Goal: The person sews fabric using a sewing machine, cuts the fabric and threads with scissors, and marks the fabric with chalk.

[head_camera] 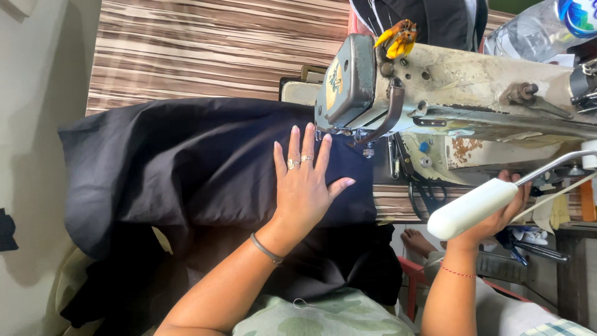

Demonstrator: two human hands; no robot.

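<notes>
Inspecting from the wearer outward, all places taken from the sewing machine.

Nearest: light patterned garment on the wearer's lap, below the machine in frame, with black fabric draped over it and running up onto the striped wood-grain table beside the machine head.

Left hand: laid flat on the black fabric just beside the needle end of the machine. Fingers fully extended and spread, thumb out toward the machine bed; nothing gripped, palm pressing only. Rings on two fingers, bangle at wrist. Judged placement: holds the cloth smooth and steady near the presser foot.

Right hand: under the machine's arm, toward the handwheel end. Fingers curled closed around a white-padded lever handle on a bent metal rod. Red thread at wrist. Judged: likely the lift control for the foot, though linkage hidden.

Further: worn, rusted machine body with a yellow ornament on top; clear plastic bottle beyond it.
</notes>
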